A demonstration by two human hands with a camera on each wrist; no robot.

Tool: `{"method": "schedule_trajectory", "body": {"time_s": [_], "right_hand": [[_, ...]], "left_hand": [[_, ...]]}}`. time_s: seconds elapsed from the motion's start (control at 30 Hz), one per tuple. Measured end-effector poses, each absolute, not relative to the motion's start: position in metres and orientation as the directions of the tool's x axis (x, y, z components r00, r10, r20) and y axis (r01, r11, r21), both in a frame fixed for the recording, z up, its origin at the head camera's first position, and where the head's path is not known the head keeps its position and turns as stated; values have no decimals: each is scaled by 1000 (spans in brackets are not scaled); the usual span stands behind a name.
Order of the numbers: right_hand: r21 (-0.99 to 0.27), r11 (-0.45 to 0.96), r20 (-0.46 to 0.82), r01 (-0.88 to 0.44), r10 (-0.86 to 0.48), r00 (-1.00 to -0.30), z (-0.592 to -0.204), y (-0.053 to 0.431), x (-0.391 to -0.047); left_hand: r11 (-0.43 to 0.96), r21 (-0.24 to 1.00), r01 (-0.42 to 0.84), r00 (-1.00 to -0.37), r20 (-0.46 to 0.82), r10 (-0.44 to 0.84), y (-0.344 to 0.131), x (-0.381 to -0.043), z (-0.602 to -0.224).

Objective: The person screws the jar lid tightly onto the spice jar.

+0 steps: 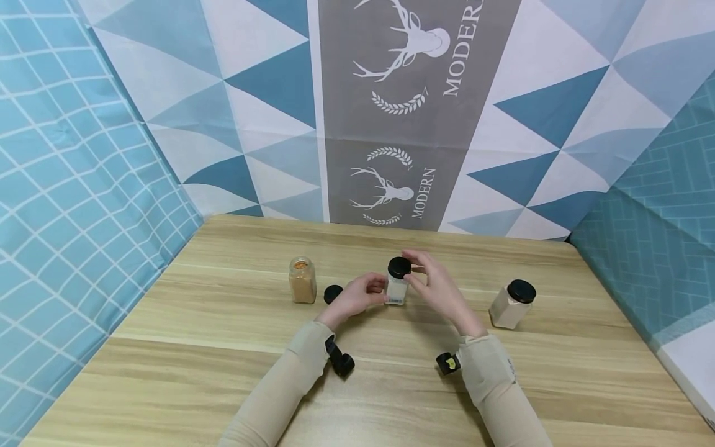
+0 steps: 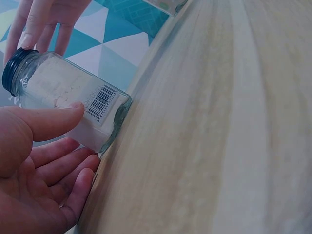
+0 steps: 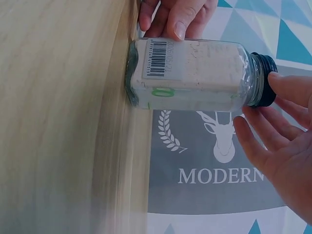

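Observation:
A square glass spice jar (image 1: 396, 290) with a black lid (image 1: 399, 267) stands upright on the table, pale powder inside. Its barcode label (image 2: 101, 103) shows in both wrist views. My right hand (image 1: 438, 288) is at the top of this jar; its thumb and fingers hold the lid from the side, as the right wrist view shows. Low on the jar's other side is my left hand (image 1: 357, 295). The left thumb lies along the glass, while the other left fingers (image 2: 61, 165) stay loosely bent beside the base; how firmly they touch is unclear.
To the left stands a lidless glass jar (image 1: 303, 287) of orange-brown powder. A loose black lid (image 1: 332, 293) lies between it and my left hand. Another black-lidded jar (image 1: 511, 305) of pale powder stands at the right. Patterned cloth (image 1: 385, 124) hangs behind the wooden table (image 1: 223, 298).

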State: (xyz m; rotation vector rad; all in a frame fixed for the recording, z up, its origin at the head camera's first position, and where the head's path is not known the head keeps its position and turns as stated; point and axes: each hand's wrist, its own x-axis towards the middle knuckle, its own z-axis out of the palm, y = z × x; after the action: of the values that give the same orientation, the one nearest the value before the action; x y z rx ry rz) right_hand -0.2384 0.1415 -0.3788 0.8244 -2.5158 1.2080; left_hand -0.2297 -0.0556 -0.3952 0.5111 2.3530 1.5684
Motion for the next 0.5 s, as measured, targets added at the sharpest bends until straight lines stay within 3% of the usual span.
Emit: {"method": "schedule_trajectory", "body": {"time_s": [0.5], "right_hand": [[-596,564,458,-572,-346,-819,-378,147,-239]], "left_hand": [[352,923,153,-907,-11,421,-55,-232,-399]]}}
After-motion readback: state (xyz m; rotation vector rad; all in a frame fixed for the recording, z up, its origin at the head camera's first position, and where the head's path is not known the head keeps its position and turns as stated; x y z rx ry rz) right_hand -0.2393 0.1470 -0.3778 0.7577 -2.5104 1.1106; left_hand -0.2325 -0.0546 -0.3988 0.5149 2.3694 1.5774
